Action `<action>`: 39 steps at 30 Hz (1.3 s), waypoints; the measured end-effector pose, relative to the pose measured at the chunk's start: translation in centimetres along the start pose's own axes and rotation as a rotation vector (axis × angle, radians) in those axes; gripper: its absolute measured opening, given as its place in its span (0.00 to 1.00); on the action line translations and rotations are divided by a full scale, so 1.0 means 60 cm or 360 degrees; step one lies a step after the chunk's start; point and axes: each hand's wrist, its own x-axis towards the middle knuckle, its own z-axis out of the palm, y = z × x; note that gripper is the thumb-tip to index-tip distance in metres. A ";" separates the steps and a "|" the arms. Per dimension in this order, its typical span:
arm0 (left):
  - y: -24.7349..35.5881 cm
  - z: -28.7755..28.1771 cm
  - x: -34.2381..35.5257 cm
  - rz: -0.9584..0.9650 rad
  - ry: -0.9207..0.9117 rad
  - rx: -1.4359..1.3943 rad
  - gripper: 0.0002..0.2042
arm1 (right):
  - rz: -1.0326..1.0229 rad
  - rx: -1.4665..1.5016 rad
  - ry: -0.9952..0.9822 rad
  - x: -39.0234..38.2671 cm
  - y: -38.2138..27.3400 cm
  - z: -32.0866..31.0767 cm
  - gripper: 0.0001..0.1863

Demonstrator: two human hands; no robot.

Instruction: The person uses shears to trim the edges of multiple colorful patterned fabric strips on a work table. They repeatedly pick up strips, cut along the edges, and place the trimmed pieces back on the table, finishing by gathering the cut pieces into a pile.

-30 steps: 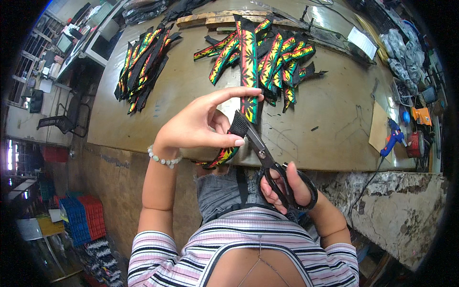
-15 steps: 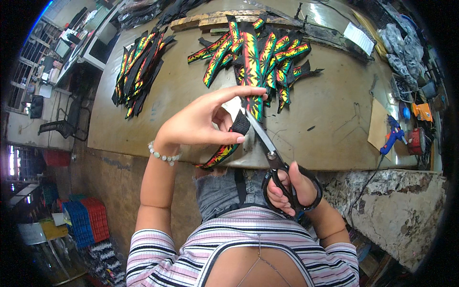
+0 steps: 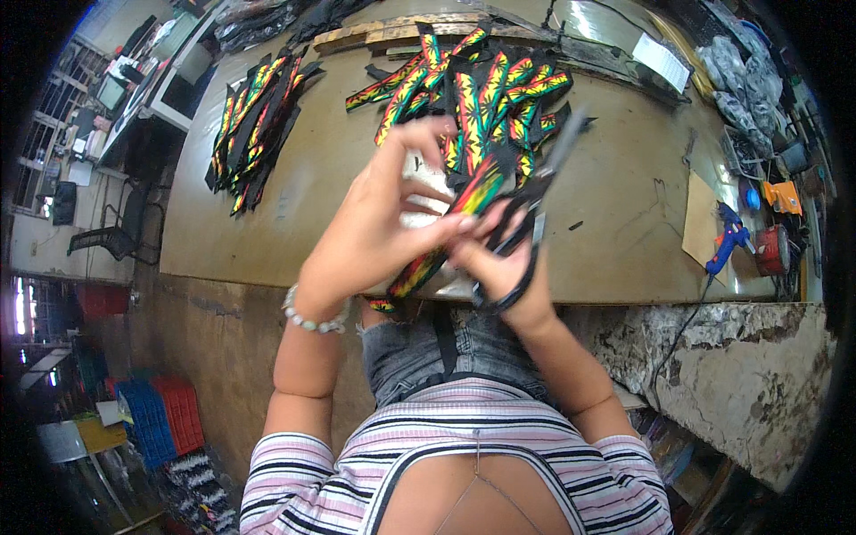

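Observation:
Over the front edge of the table (image 3: pixel 615 250), my left hand (image 3: pixel 379 205) pinches a patterned strap (image 3: pixel 419 272) in red, yellow, green and black near its thumb; the index finger is raised. My right hand (image 3: pixel 513 276) is wrapped around black-handled scissors (image 3: pixel 539 183), whose blurred blades point up and to the right. Both hands meet at the strap, and motion smears the fingertips there. A white piece (image 3: pixel 419 169) shows behind my left fingers; its kind is unclear. Just beyond lies a loose pile of similar strap pieces (image 3: pixel 495 85).
A second bundle of straps (image 3: pixel 259 125) lies at the left. On the right are a blue glue gun (image 3: pixel 729 241) with a cord, brown cardboard (image 3: pixel 701 214) and a red round object (image 3: pixel 769 250). A wooden bar (image 3: pixel 401 31) crosses the back, near a white paper (image 3: pixel 662 62).
The scissors have swung from pointing up-left at the strap to pointing up-right. My right hand has moved up and left to meet my left hand at the strap.

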 end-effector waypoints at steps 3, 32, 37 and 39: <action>0.008 -0.036 -0.029 -0.0127 -0.0516 0.0212 0.06 | -0.0237 0.0396 0.0231 0.043 -0.024 -0.025 0.14; 0.100 -0.160 -0.151 0.0009 0.0421 -0.0083 0.32 | 0.0146 -0.0587 -0.1371 -0.014 -0.039 0.021 0.46; 0.081 -0.117 -0.085 -0.0164 -0.0085 -0.0689 0.38 | 0.0184 -0.0552 -0.1373 -0.017 -0.070 0.006 0.39; 0.067 -0.106 -0.061 -0.0094 -0.0111 -0.0775 0.41 | 0.0182 -0.0560 -0.1345 -0.018 -0.081 -0.006 0.35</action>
